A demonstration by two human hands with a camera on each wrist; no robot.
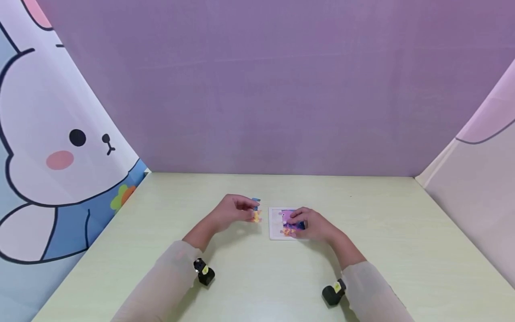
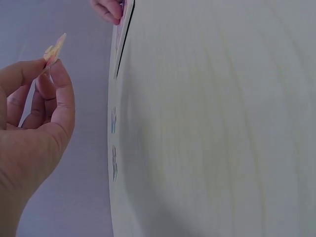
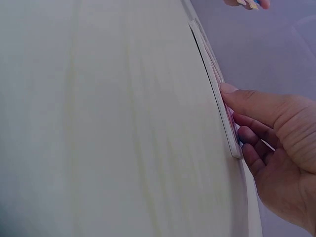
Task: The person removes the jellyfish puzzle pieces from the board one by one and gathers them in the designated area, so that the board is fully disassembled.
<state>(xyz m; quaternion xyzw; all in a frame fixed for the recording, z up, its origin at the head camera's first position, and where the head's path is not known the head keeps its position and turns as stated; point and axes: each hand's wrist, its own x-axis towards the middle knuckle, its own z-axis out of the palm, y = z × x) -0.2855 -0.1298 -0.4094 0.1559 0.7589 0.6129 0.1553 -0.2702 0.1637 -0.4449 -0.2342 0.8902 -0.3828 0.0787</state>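
Note:
Between thumb and fingertips, my left hand pinches a small jigsaw piece, raised above the table. Yellow and pinkish colours show on this piece in the left wrist view. Just to its right lies a white-framed jigsaw board with a partly visible pink, purple and orange picture. My right hand rests on the board's right part, thumb and fingertips spread apart on the picture. Its fingers hide that side; in the right wrist view the thumb touches the top of the board.
Two small flat pieces, one with blue and one greyish, lie on the pale wooden table in the left wrist view. A purple backdrop rises at the table's far edge, with printed cloth on the left.

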